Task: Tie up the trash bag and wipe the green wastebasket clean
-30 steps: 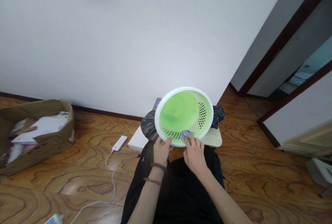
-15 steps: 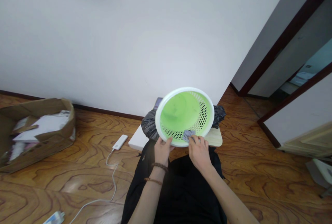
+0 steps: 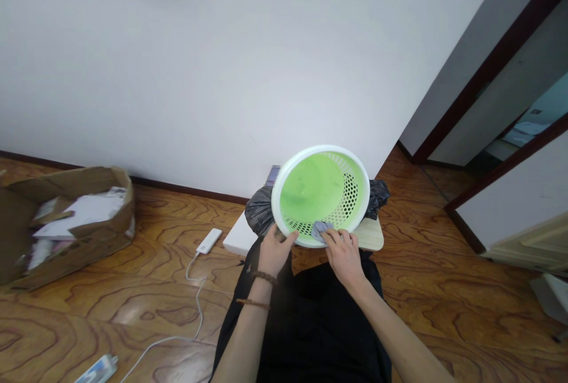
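A round green basket (image 3: 310,184) with a white rim and perforated sides is tilted toward me above my lap. My left hand (image 3: 276,250) grips its lower left rim, the thumb over the inner edge. In my right hand (image 3: 344,256) is a bunched grey cloth (image 3: 320,230), pressed against the inside of the basket near the lower rim. Behind the basket, black plastic bags (image 3: 260,211) show at both sides, and a pale wooden board (image 3: 370,234) shows at the right.
An open cardboard box (image 3: 102,241) with papers stands on the floor at left. A white power bank (image 3: 209,241) with a cable lies nearer. A white box (image 3: 237,238) sits beside the bags. The wall (image 3: 222,75) rises close behind; a doorway is at right.
The basket has shifted slightly right and turned a little. My left hand has moved its grip along the rim; the cloth stays against the lower inside. The view has shifted slightly.
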Demonstrator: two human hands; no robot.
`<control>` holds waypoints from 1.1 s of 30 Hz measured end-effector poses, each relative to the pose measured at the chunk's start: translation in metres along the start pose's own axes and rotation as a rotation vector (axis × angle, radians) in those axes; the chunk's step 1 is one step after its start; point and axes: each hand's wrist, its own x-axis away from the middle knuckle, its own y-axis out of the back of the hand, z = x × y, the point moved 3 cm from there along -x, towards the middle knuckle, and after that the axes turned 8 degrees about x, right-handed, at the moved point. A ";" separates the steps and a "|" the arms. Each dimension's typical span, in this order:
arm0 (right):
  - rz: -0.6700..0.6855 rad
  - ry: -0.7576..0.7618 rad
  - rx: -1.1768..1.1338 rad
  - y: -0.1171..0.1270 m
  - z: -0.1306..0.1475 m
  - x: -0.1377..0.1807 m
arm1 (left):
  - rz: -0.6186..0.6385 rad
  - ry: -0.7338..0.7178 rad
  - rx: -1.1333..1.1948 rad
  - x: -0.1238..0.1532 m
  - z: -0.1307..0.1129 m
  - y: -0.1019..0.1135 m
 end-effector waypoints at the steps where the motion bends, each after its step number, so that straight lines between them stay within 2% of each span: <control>1: -0.002 0.001 0.007 0.000 -0.001 0.000 | -0.032 -0.030 -0.020 -0.001 -0.002 0.003; 5: -0.006 -0.007 0.037 0.001 -0.006 0.000 | -0.133 -0.055 -0.042 -0.003 -0.003 0.010; 12: -0.006 -0.174 0.093 -0.002 -0.003 0.004 | 0.022 0.069 0.104 0.002 0.008 -0.004; 17: 0.021 -0.099 0.020 -0.002 0.016 0.007 | 0.014 0.101 0.183 0.009 0.014 -0.015; 21: 0.024 -0.056 0.006 -0.003 0.009 0.004 | 0.028 0.101 0.192 0.010 0.016 -0.016; 24: 0.019 -0.031 0.024 -0.003 0.000 0.002 | 0.031 0.122 0.158 0.006 0.017 -0.012; 29: 0.016 -0.007 0.037 -0.002 0.001 0.001 | -0.063 0.103 0.024 -0.007 0.008 0.007; 33: -0.001 -0.072 0.052 0.001 0.001 0.000 | -0.086 0.149 0.066 -0.009 0.001 0.017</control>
